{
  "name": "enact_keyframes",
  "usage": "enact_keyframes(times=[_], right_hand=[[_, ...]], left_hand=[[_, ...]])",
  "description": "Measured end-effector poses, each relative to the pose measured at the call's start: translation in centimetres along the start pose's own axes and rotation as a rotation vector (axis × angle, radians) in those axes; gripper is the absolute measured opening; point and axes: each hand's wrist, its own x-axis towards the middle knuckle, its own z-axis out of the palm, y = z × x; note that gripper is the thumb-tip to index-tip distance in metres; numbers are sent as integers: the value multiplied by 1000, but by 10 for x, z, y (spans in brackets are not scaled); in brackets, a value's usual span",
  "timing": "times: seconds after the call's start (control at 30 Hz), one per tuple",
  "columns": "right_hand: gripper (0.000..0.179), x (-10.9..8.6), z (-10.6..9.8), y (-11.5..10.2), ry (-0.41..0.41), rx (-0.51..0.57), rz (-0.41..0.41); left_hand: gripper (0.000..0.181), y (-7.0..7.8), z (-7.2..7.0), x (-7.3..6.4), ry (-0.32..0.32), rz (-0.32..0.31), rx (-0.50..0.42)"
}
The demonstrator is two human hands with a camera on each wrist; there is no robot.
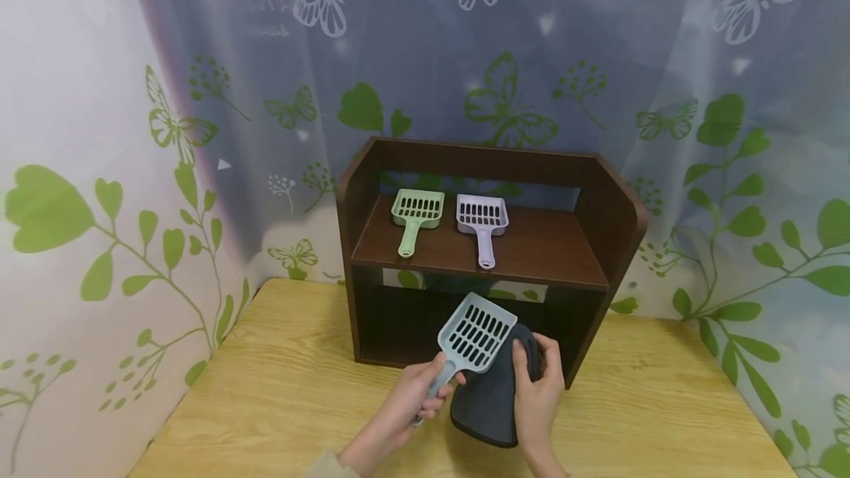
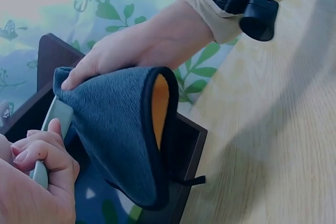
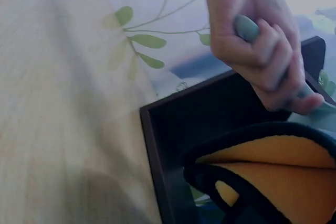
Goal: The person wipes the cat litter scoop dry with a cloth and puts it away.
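Observation:
My left hand (image 1: 421,397) grips the handle of a pale blue slotted litter scoop (image 1: 474,334), its head tilted up in front of the shelf. In the right wrist view the left hand's fingers (image 3: 273,59) wrap round that handle. My right hand (image 1: 539,389) pinches a dark grey cloth (image 1: 488,404) at the scoop's right edge. Seen from the left wrist, the cloth (image 2: 115,124) hangs folded, with an orange inner side and black edging. Where the cloth meets the back of the scoop is hidden.
A dark brown two-tier shelf (image 1: 478,279) stands on the wood-grain table (image 1: 285,375). On its upper tier lie a green litter scoop (image 1: 418,209) and a lilac litter scoop (image 1: 482,216), handles forward. A leaf-and-butterfly patterned curtain (image 1: 425,43) hangs behind.

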Motion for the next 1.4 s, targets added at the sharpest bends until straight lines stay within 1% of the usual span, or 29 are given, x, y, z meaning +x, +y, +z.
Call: enact_keyframes(times=[0.1,0.17,0.27,0.33,0.43,0.57,0.67,0.77,0.87,0.97,1.03,1.13,1.3,1.4], right_hand=[[22,7,-3,-4,9,-13,24],[22,10,-5,-11,3,-20,38],[21,15,-8,-22,-26,-4,55],[20,18,-9,-25,-57,4,63],[18,24,-12,-15,-105,37,88],[17,31,-14,2,-169,61,114],[17,34,-16,7,-220,67,122],[16,36,-17,10,-274,37,98],[16,40,-19,11,-324,-11,46],[16,42,-20,13,-348,-76,-4],[15,43,-22,13,-344,-108,-10],[14,43,-25,12,-317,-133,-1],[14,42,-29,8,-284,-143,25],[17,42,-31,5,-288,-141,35]], left_hand=[[46,0,0,-1,-5,-3,20],[46,-1,-1,-1,-11,-10,36],[46,-2,-5,-1,-34,-31,59],[46,-2,-7,-1,-61,-50,75],[46,-2,-11,-2,-111,-77,94],[45,0,-15,-4,-182,-108,94],[44,2,-19,-6,-223,-129,108],[45,6,-23,-7,-249,-133,154],[47,11,-29,-9,-258,-119,227],[47,17,-34,-11,-255,-97,289],[47,22,-35,-12,-251,-78,317],[50,29,-34,-14,-236,-45,345],[51,40,-26,-15,-193,-15,377],[50,46,-21,-14,-185,-5,375]])
